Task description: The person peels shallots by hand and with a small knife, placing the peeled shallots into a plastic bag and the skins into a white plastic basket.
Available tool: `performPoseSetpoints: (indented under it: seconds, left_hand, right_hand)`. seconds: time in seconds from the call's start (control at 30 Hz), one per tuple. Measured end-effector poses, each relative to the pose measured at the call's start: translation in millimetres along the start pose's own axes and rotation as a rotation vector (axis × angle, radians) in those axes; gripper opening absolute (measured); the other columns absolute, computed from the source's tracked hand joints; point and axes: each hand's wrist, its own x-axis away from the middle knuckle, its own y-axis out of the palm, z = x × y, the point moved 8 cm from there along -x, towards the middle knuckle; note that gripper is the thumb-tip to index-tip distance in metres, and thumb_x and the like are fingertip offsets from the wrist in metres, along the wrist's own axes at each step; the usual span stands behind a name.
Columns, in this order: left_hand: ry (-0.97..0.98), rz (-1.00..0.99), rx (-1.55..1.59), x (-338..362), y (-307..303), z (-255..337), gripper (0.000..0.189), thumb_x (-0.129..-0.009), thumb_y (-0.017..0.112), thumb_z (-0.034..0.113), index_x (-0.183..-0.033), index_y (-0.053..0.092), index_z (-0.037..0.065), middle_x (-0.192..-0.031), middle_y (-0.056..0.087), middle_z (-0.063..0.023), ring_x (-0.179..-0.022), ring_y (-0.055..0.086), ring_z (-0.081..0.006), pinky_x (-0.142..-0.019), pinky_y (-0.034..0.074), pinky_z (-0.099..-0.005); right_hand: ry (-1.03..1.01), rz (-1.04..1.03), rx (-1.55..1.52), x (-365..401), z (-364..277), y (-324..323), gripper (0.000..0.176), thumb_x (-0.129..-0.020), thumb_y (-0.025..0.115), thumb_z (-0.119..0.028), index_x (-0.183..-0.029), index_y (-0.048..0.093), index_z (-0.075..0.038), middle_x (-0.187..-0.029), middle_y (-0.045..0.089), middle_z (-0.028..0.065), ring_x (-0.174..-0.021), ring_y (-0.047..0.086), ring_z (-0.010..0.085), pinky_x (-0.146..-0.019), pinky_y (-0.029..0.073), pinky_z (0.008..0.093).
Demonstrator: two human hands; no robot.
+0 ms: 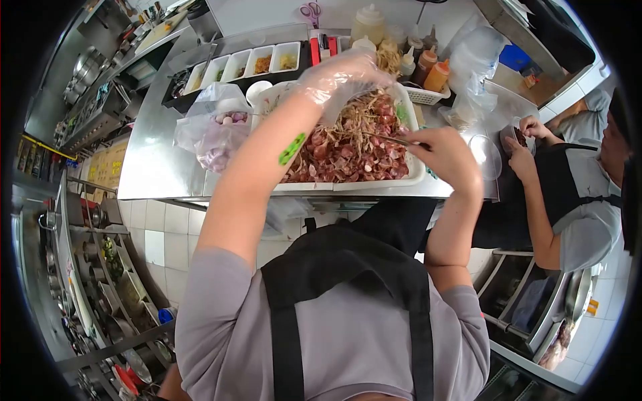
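Note:
My left hand (344, 75), in a clear plastic glove, reaches over the back of a white tray (420, 120); what its fingers hold, if anything, is hidden. Reddish onion-like pieces (354, 157) fill the tray, with pale brown root-like strands (358, 120) on top. Bare of any glove, my right hand (438, 150) grips a thin metal utensil (391, 139) at the tray's right side. The utensil's tip lies among the strands. Left of the tray is a plastic bag (212, 127) with purplish bulbs in it.
Small white containers of ingredients (261, 61) line the back left. Sauce bottles (436, 77) and a white basket (424, 95) are at the back right. A co-worker (562, 194) holds a small container (513, 137) on the right. Pink scissors (310, 13) hang behind.

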Motion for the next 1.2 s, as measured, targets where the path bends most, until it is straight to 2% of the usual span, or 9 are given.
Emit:
performPoseSetpoints:
  seconds: [0.03,0.1,0.23,0.4,0.6,0.67,0.87,1.0,1.2]
  left_hand:
    - [-0.004,0.001,0.001,-9,11,-7,0.046,-0.075,0.065,0.036,-0.104,0.061,0.000,-0.096,0.064,-0.0133,-0.087,0.058,-0.0214,-0.078,0.044,-0.0309]
    - [0.276,-0.139,0.880,-15,38,2,0.040,-0.078,0.065,0.029,-0.104,0.062,-0.001,-0.095,0.063,-0.0087,-0.089,0.057,-0.0159,-0.077,0.044,-0.0278]
    - [0.446,0.230,0.904,32,-13,-17,0.044,-0.081,0.064,0.031,-0.109,0.059,-0.002,-0.102,0.064,-0.0097,-0.093,0.056,-0.0138,-0.085,0.043,-0.0285]
    - [-0.327,0.056,0.053,110,-13,-73,0.027,-0.085,0.059,0.030,-0.093,0.066,0.006,-0.084,0.067,-0.0101,-0.077,0.062,-0.0168,-0.073,0.048,-0.0329]
    - [-0.226,0.251,-0.008,157,54,-56,0.026,-0.087,0.053,0.026,-0.096,0.060,0.002,-0.083,0.060,-0.0233,-0.083,0.060,-0.0369,-0.075,0.045,-0.0452]
    - [-0.306,0.186,0.012,157,70,-52,0.031,-0.083,0.058,0.025,-0.103,0.056,0.001,-0.089,0.060,-0.0241,-0.089,0.058,-0.0376,-0.077,0.043,-0.0471]
    - [-0.154,0.670,0.059,172,82,-54,0.046,-0.069,0.069,0.010,-0.109,0.049,-0.002,-0.093,0.059,-0.0226,-0.090,0.057,-0.0383,-0.080,0.045,-0.0426]
    - [-0.315,0.686,0.371,179,84,-88,0.041,-0.071,0.064,0.008,-0.108,0.051,-0.002,-0.090,0.060,-0.0197,-0.084,0.059,-0.0355,-0.077,0.046,-0.0403]
    - [-0.209,0.701,-0.024,195,66,-68,0.024,-0.082,0.059,0.014,-0.101,0.054,0.001,-0.082,0.061,-0.0177,-0.079,0.058,-0.0370,-0.072,0.046,-0.0438]
  right_hand:
    - [-0.059,0.033,0.028,-13,-9,12,0.020,-0.077,0.060,-0.014,-0.095,0.067,-0.008,-0.075,0.063,0.0183,-0.072,0.061,0.0333,-0.066,0.047,0.0400]
    - [-0.116,0.064,0.054,-35,-19,36,0.021,-0.077,0.061,-0.012,-0.096,0.067,-0.007,-0.074,0.062,0.0181,-0.070,0.061,0.0320,-0.065,0.046,0.0384]
    - [-0.019,0.138,0.096,-60,-1,62,0.024,-0.079,0.058,-0.013,-0.101,0.066,-0.010,-0.075,0.063,0.0182,-0.073,0.061,0.0339,-0.068,0.047,0.0414]
    - [0.013,0.064,0.047,-64,7,67,0.025,-0.081,0.055,-0.013,-0.105,0.064,-0.009,-0.073,0.063,0.0182,-0.073,0.061,0.0339,-0.067,0.047,0.0415]
    - [0.075,0.150,-0.064,-38,-24,56,0.021,-0.086,0.049,-0.014,-0.102,0.060,-0.005,-0.082,0.063,0.0214,-0.080,0.060,0.0377,-0.073,0.047,0.0471]
    - [-0.041,0.184,-0.065,-30,-37,72,0.026,-0.087,0.049,-0.010,-0.110,0.057,0.000,-0.089,0.061,0.0230,-0.083,0.058,0.0398,-0.073,0.045,0.0452]
    - [-0.064,0.084,-0.158,-24,-43,94,0.034,-0.086,0.047,-0.007,-0.120,0.048,0.001,-0.095,0.058,0.0278,-0.091,0.055,0.0440,-0.081,0.043,0.0473]
    - [0.000,0.003,-0.293,-19,-47,87,0.036,-0.086,0.047,-0.005,-0.122,0.046,0.001,-0.093,0.059,0.0280,-0.090,0.056,0.0438,-0.079,0.043,0.0464]
    - [-0.001,-0.018,-0.362,-18,-50,103,0.036,-0.086,0.046,-0.004,-0.122,0.045,0.001,-0.093,0.059,0.0283,-0.089,0.056,0.0437,-0.077,0.044,0.0454]
